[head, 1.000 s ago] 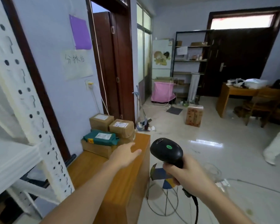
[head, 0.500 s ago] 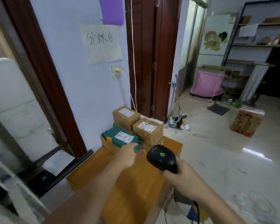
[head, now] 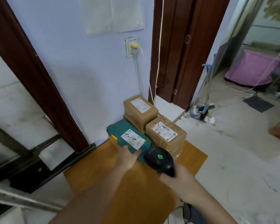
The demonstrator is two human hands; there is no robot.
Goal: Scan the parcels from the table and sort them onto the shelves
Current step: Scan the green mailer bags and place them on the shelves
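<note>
Now the green parcel (head: 129, 137) lies atop a flat brown box at the surface's (head: 94, 172) far edge by the wall, brown parcels (head: 166, 134) stacked just beside it. Left hand (head: 128, 156) rests on its near end, fingers straight. Right hand (head: 178, 178) grips a black scanner (head: 158, 160) just beside that parcel.

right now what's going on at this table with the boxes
A person is sorting parcels. Their right hand grips a black scanner with a green light on top, held just in front of the pile. Their left hand reaches to the near edge of the green parcel, fingers on it but not lifting it yet. Brown boxes are stacked beside and behind it at the far end of the wooden table.
</note>
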